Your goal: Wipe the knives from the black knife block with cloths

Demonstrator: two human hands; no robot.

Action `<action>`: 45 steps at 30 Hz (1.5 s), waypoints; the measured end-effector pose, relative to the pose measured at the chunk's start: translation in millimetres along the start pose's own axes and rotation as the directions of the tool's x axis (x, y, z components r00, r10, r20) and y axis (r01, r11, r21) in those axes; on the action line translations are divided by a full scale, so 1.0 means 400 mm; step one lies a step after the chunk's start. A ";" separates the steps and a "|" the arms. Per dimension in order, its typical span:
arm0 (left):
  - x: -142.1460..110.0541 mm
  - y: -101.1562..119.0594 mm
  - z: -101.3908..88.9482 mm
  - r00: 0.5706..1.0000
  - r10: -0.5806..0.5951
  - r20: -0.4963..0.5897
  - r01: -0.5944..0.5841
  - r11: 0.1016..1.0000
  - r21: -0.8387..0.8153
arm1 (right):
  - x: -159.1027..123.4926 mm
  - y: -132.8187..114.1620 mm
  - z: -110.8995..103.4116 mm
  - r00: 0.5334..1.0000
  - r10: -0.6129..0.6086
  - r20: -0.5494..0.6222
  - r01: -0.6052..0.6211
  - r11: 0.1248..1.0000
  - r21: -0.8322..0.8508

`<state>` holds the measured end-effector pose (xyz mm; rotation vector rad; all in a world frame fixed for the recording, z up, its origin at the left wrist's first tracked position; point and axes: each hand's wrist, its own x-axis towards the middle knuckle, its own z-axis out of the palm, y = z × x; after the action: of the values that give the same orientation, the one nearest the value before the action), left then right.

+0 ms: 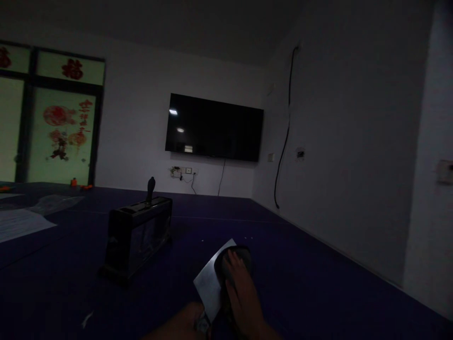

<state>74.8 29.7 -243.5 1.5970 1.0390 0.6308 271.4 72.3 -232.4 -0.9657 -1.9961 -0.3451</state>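
A wide steel cleaver (pixel 209 282) is held blade-up low in the middle of the view. My left hand (pixel 194 319) is closed around its handle at the bottom edge, though dim light hides the fingers. My right hand (pixel 241 293) presses a dark pad or cloth (pixel 236 259) against the right face of the blade, fingers lying over it. A dark knife block (pixel 136 236) stands to the left on the dark blue surface (pixel 300 283), with one black handle (pixel 150 189) sticking up from its top.
The room is very dim. A black television (pixel 214 126) hangs on the far wall above a socket strip (pixel 182 171). Pale sheets (pixel 21 222) lie at the far left of the surface. A white wall (pixel 354 165) with a hanging cable (pixel 286 137) runs along the right.
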 end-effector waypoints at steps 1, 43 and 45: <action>0.000 0.001 0.000 1.000 -0.003 -0.001 0.003 1.000 -0.001 | 0.000 -0.005 -0.002 0.999 -0.038 0.020 0.038 0.999 -0.006; 0.013 0.064 0.010 0.949 0.308 -0.065 -0.306 0.951 0.037 | 0.014 -0.064 -0.005 0.826 -0.511 0.239 0.542 0.836 -0.084; 0.015 0.064 0.011 0.950 0.309 -0.043 -0.308 0.951 0.025 | 0.015 -0.066 -0.008 0.842 -0.468 0.268 0.498 0.865 -0.053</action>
<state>88.9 31.8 -220.8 1.7851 0.8343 0.8741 251.7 55.9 -222.5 -0.5767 -2.4704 -0.6578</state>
